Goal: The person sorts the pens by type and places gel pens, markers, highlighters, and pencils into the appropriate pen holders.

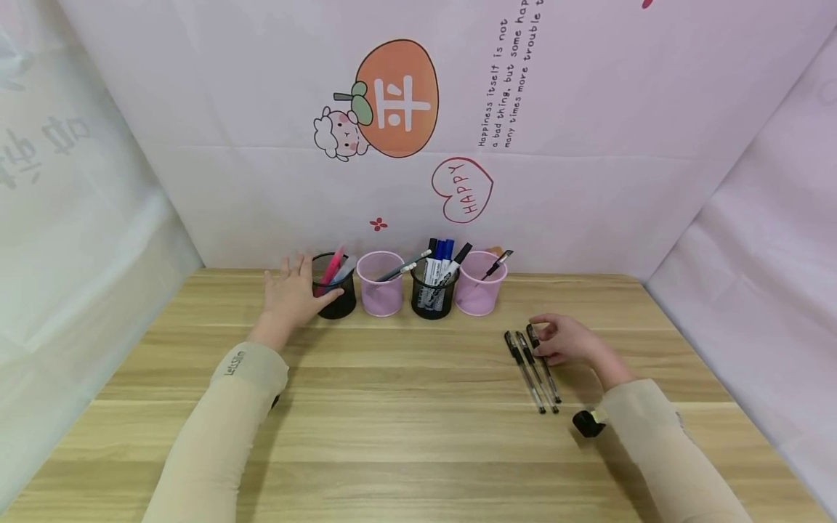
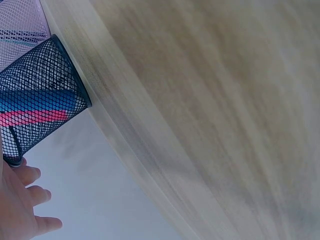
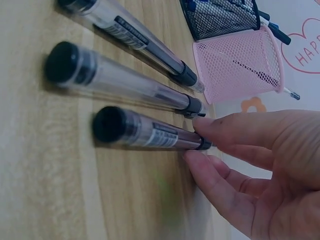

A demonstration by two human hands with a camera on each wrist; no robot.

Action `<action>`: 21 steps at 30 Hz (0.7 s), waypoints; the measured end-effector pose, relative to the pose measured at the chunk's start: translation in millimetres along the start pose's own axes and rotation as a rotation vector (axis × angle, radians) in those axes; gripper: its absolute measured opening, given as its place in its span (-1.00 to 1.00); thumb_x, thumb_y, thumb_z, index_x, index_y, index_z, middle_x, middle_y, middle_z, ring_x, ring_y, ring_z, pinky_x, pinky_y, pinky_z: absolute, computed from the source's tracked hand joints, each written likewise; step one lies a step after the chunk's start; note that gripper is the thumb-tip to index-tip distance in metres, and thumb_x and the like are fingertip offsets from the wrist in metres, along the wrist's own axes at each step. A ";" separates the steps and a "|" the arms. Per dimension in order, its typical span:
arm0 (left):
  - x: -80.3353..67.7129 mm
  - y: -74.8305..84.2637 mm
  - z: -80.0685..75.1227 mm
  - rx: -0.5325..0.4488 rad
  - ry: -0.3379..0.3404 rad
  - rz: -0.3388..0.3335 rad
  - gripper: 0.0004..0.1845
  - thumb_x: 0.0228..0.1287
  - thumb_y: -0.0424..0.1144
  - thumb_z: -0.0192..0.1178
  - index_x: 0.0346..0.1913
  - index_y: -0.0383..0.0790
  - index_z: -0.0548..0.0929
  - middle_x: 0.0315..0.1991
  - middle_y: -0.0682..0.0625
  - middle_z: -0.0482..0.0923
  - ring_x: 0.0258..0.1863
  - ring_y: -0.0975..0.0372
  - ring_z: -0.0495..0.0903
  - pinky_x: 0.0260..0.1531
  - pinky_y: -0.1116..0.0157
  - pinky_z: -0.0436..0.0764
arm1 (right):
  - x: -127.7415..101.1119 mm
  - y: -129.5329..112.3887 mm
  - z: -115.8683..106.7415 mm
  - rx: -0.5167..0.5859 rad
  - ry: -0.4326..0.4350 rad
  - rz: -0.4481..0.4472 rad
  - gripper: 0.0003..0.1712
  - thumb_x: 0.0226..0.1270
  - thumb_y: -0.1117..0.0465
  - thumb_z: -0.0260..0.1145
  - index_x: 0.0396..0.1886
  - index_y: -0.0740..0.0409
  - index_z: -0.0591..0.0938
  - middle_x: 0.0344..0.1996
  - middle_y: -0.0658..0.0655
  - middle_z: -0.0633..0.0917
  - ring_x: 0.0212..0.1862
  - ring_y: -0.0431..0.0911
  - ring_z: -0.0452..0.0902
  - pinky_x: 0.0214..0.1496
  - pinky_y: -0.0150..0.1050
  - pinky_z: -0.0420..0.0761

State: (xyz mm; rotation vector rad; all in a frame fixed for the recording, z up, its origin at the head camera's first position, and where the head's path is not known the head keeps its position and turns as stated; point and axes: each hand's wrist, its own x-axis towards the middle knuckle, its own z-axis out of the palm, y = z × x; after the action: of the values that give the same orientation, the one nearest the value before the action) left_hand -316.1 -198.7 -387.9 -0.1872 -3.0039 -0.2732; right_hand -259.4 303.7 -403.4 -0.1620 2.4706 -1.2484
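Note:
My left hand [image 1: 291,296] rests at the leftmost black mesh cup [image 1: 338,306], its thumb across the front and its other fingers spread at the left side. Through that mesh, in the left wrist view, a pink pen [image 2: 35,117] and something blue show. On the right, three clear gel pens with black caps lie side by side. My right hand [image 1: 570,341] pinches the rightmost gel pen [image 3: 155,134] near its capped end between thumb and fingers. Beside it lie the middle gel pen [image 3: 130,85] and the left gel pen [image 3: 145,42].
In the row along the back wall stand a pink cup [image 1: 381,299] with pencils, a black mesh cup [image 1: 431,303] with several markers, and another pink cup [image 1: 476,296] holding a gel pen [image 1: 498,264]. A printed white cloth [image 1: 261,181] rises behind the wooden table [image 1: 392,436].

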 end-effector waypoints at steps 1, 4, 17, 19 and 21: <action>-0.1 0.0 0.0 -0.001 0.000 0.000 0.13 0.40 0.41 0.03 0.62 -0.42 -0.08 0.60 -0.40 -0.06 0.57 -0.32 -0.15 0.38 -0.44 -0.14 | 0.5 -0.6 0.3 -0.013 0.001 -0.001 -0.13 0.24 0.51 0.38 0.48 0.57 0.17 -0.02 0.41 0.48 -0.20 0.00 0.61 -0.16 -0.08 0.76; -0.3 0.1 -0.1 -0.001 -0.001 -0.001 0.13 0.40 0.41 0.04 0.62 -0.42 -0.08 0.60 -0.39 -0.06 0.57 -0.31 -0.15 0.37 -0.45 -0.14 | 1.8 -2.9 1.2 -0.051 0.005 0.000 -0.10 0.20 0.52 0.37 0.47 0.61 0.15 -0.04 0.42 0.49 -0.26 -0.02 0.62 -0.20 -0.11 0.77; -1.0 -0.2 -0.6 -0.002 -0.011 -0.006 0.17 0.37 0.48 -0.01 0.63 -0.40 -0.09 0.61 -0.37 -0.07 0.58 -0.29 -0.16 0.36 -0.46 -0.11 | 6.6 -3.3 0.6 -0.119 0.006 0.043 -0.14 0.22 0.50 0.37 0.45 0.62 0.19 -0.15 0.32 0.50 -0.32 -0.05 0.60 -0.23 -0.15 0.76; -1.0 -0.2 -0.5 -0.004 -0.011 -0.006 0.18 0.36 0.50 -0.03 0.63 -0.39 -0.10 0.61 -0.37 -0.07 0.58 -0.29 -0.16 0.36 -0.46 -0.11 | 7.0 -2.9 0.3 -0.129 0.012 0.041 -0.15 0.22 0.49 0.36 0.45 0.61 0.19 -0.14 0.32 0.51 -0.32 -0.04 0.60 -0.24 -0.15 0.76; -0.8 -0.2 -0.6 -0.010 -0.009 -0.005 0.19 0.34 0.52 -0.04 0.63 -0.39 -0.10 0.61 -0.37 -0.07 0.58 -0.29 -0.15 0.36 -0.47 -0.11 | 7.0 -2.8 0.0 -0.139 0.018 0.037 -0.16 0.21 0.49 0.33 0.45 0.61 0.20 -0.14 0.33 0.51 -0.32 -0.03 0.60 -0.25 -0.16 0.75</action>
State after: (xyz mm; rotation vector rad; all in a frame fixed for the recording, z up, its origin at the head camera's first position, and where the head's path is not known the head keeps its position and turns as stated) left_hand -315.3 -199.0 -387.5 -0.1817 -3.0132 -0.2886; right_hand -266.1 300.1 -403.1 -0.1405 2.5646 -1.0674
